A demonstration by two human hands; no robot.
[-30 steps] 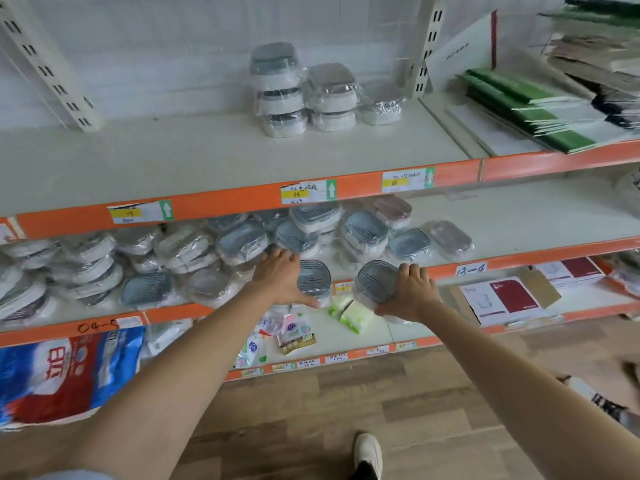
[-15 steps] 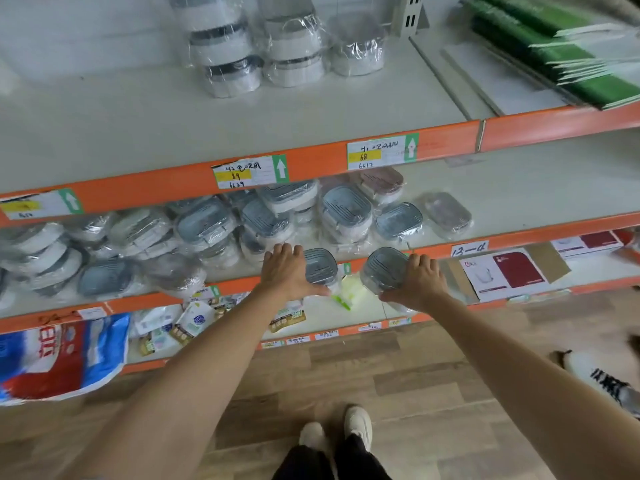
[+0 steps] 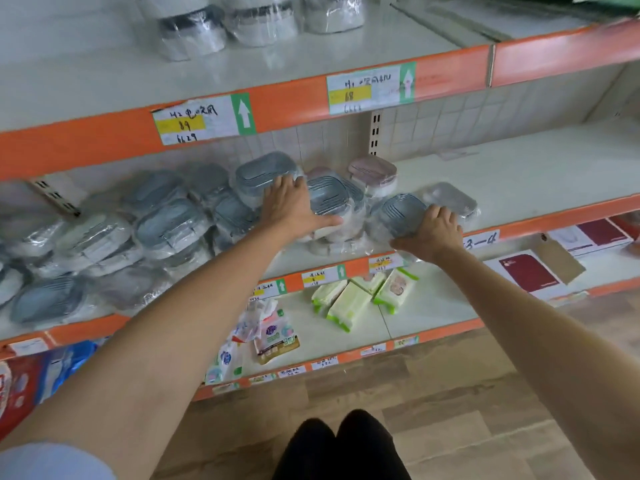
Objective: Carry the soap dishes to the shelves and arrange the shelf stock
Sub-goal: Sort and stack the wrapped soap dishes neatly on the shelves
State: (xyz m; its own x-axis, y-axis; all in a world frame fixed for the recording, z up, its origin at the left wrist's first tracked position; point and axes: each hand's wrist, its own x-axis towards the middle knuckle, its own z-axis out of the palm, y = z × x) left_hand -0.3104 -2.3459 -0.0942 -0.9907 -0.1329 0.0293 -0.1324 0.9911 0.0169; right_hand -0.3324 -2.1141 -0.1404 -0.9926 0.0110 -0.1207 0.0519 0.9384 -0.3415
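Many plastic-wrapped grey-blue soap dishes (image 3: pixel 166 230) lie piled on the middle shelf (image 3: pixel 540 168), which has an orange front edge. My left hand (image 3: pixel 292 211) grips one wrapped grey-blue soap dish (image 3: pixel 327 197) from its left side, thumb along its front, on top of other dishes. My right hand (image 3: pixel 431 233) holds a second grey soap dish (image 3: pixel 398 211), fingers curled over its right edge; the dish sits tilted near the shelf's front edge. A pink dish (image 3: pixel 372 169) and a pale grey dish (image 3: pixel 448 197) lie close behind and to the right.
The upper shelf (image 3: pixel 104 84) carries stacked white wrapped containers (image 3: pixel 194 32). On the bottom shelf lie green wet-wipe packs (image 3: pixel 356 296), tissue packets (image 3: pixel 273 336) and red-and-white boxes (image 3: pixel 526 271). A blue-red bag (image 3: pixel 31 379) sits low left. My legs (image 3: pixel 339 445) stand on wood flooring.
Both hands have carried their dishes up and forward, from in front of the orange edge onto the middle shelf. The view has moved closer and tilted down.
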